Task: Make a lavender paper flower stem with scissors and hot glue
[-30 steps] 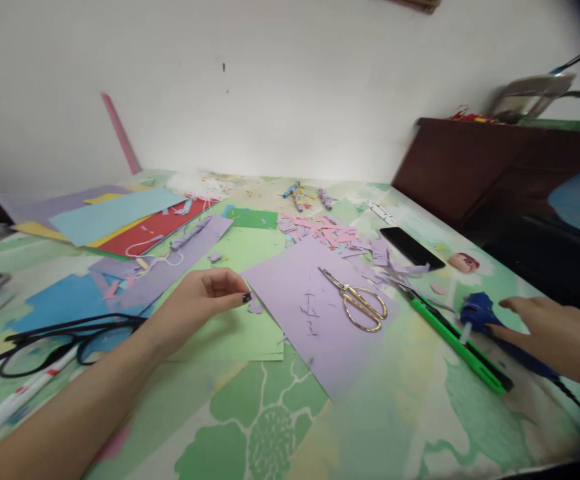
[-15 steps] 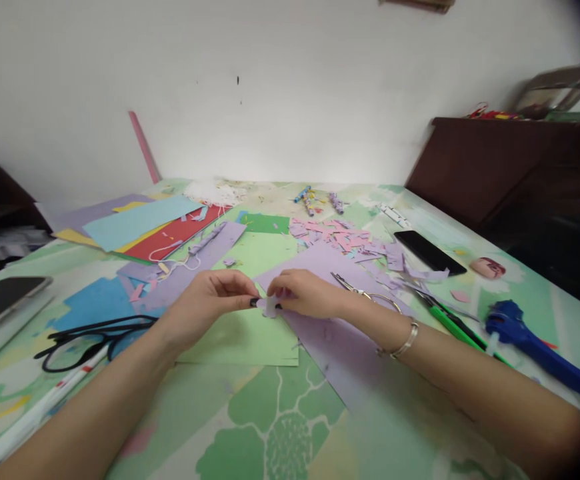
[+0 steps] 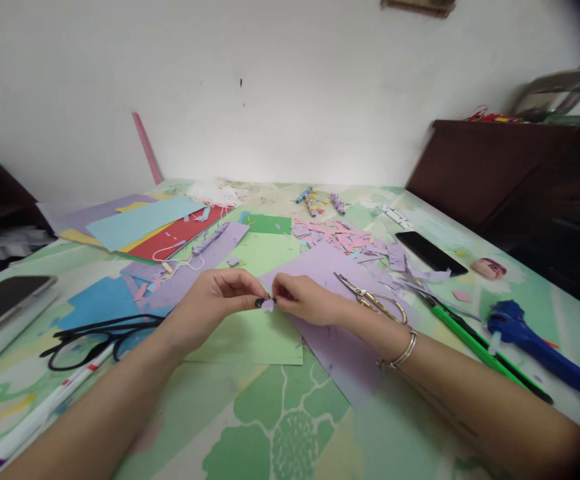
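Observation:
A small lilac paper piece [image 3: 268,305] is pinched between the fingertips of both hands. My left hand [image 3: 227,293] grips it from the left, thumb and fingers closed. From the right, my right hand [image 3: 303,299] pinches its other side, and the fingers cover much of it. Under the hands lie a light green sheet [image 3: 250,340] and a lilac sheet [image 3: 345,360]. A pair of scissors [image 3: 370,300] with gold-coloured handles rests on the lilac sheet, beside my right wrist. Another small lilac paper bit [image 3: 233,262] sits on the green sheet.
Pink and lilac scraps [image 3: 335,237] are heaped behind the hands. On the right lie a black phone [image 3: 430,253], a green cutter [image 3: 480,343] and a blue tool [image 3: 535,347]. Eyeglasses [image 3: 77,350], another phone [image 3: 5,307] and coloured sheets [image 3: 140,227] are at left.
The fingertips have drawn closer together around the lilac paper piece, and less of it shows now. The view has shifted slightly.

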`<state>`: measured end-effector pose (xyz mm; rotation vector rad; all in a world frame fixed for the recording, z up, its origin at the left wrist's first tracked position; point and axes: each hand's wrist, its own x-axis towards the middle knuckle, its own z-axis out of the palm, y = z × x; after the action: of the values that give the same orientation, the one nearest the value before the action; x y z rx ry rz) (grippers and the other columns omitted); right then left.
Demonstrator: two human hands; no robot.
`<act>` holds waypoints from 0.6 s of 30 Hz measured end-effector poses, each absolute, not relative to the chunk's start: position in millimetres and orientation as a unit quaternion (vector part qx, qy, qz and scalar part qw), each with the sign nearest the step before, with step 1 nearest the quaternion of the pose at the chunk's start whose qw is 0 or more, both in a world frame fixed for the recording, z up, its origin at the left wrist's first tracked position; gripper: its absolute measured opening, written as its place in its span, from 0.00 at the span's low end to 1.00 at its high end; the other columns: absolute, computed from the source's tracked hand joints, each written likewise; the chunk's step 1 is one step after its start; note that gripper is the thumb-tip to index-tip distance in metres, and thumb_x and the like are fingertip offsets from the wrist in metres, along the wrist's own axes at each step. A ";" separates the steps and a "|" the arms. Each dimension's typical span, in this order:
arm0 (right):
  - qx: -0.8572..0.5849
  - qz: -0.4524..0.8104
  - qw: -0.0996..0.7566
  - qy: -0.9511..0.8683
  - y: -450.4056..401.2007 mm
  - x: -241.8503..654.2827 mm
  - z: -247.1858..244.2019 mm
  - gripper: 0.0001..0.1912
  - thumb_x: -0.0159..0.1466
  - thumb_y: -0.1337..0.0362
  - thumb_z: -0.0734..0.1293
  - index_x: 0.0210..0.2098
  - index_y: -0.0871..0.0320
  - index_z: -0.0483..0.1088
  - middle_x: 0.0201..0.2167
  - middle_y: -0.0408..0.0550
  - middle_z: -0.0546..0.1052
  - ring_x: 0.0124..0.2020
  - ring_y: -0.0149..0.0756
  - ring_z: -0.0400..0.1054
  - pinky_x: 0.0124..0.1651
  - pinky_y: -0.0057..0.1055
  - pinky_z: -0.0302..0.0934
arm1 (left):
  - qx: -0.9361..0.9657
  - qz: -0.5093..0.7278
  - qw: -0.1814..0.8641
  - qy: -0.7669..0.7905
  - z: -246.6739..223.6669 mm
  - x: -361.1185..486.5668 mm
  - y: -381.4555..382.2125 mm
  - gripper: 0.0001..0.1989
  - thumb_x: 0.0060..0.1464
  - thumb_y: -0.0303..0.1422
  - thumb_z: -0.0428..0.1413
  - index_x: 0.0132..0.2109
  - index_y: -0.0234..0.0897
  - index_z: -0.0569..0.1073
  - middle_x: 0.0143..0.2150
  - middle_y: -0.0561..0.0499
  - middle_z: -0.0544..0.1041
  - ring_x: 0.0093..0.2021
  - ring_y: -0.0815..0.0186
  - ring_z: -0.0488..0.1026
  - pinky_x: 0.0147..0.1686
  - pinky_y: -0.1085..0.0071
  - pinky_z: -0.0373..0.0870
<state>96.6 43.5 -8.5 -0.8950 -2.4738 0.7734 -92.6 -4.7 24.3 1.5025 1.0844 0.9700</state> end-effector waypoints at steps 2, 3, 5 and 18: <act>-0.345 0.293 0.236 -0.860 39.3 98.4 -9.0 0.04 0.60 0.71 0.57 0.34 0.58 0.61 0.25 0.41 0.70 0.25 0.27 0.62 0.29 0.24 0.54 | 0.618 0.403 0.502 0.451 23.7 -92.6 -4.3 0.01 0.45 0.29 0.61 0.28 0.38 0.76 0.31 0.53 0.77 0.34 0.68 0.73 0.37 0.74 0.70; -0.354 0.310 0.259 -0.844 36.3 99.8 -8.9 0.04 0.61 0.71 0.57 0.35 0.58 0.61 0.25 0.41 0.71 0.25 0.27 0.64 0.29 0.24 0.56 | 0.619 0.402 0.502 0.451 23.3 -92.3 -4.3 0.01 0.45 0.29 0.61 0.28 0.38 0.76 0.33 0.52 0.77 0.36 0.67 0.73 0.38 0.73 0.69; -0.367 0.344 0.305 -0.809 28.1 103.7 -7.2 0.03 0.60 0.70 0.58 0.34 0.57 0.62 0.26 0.40 0.72 0.26 0.26 0.65 0.30 0.24 0.57 | 0.629 0.395 0.496 0.450 22.4 -91.0 -4.7 0.02 0.45 0.29 0.61 0.27 0.38 0.76 0.39 0.51 0.77 0.41 0.65 0.73 0.40 0.72 0.69; -0.401 0.243 0.380 -0.797 -23.6 121.0 0.0 0.08 0.60 0.73 0.60 0.37 0.57 0.65 0.28 0.41 0.74 0.29 0.28 0.68 0.33 0.25 0.59 | 0.644 0.320 0.558 0.414 21.7 -73.1 -21.0 0.01 0.43 0.28 0.62 0.26 0.37 0.76 0.51 0.47 0.72 0.48 0.56 0.71 0.38 0.67 0.73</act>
<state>121.0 -23.6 0.0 -1.0233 -2.0364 0.6208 -73.1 -21.0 21.7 1.5181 0.9769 0.7545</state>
